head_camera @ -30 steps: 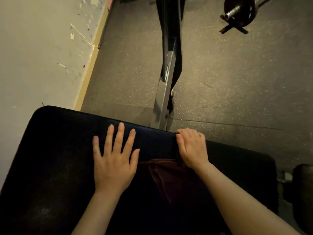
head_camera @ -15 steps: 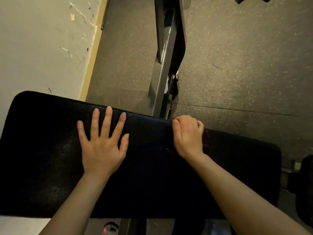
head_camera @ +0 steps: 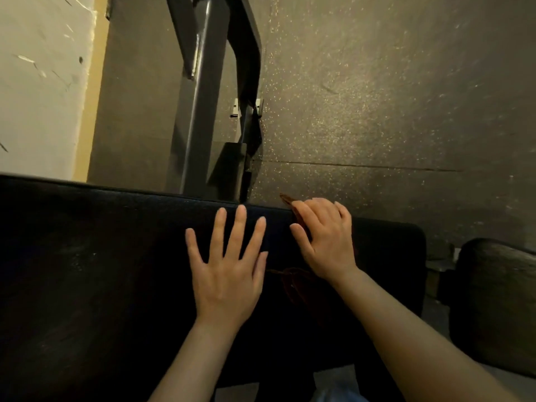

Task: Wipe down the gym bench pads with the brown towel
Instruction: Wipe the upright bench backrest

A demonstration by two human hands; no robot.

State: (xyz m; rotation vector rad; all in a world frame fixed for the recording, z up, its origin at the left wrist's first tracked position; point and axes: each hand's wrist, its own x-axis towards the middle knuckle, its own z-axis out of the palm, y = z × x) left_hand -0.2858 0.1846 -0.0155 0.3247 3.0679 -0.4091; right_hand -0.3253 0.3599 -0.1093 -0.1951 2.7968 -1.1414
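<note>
Two black pads: one large bench pad (head_camera: 87, 271), a second pad (head_camera: 499, 300) at far right. One brown towel (head_camera: 293, 282) (mostly hidden). Left hand (head_camera: 229, 274) flat, fingers spread, pressing the large pad. Right hand (head_camera: 324, 239) curled, gripping the towel at the pad's far edge.

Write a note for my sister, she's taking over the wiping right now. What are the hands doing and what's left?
Left hand: flat on the black bench pad, fingers spread, holding nothing.
Right hand: curled over the brown towel, pressing it at the pad's far edge; a corner pokes out beyond the fingers.
Done: can't tell how much has been wiped.
Left: probably the rest of this pad, then the second pad on the right.
</note>
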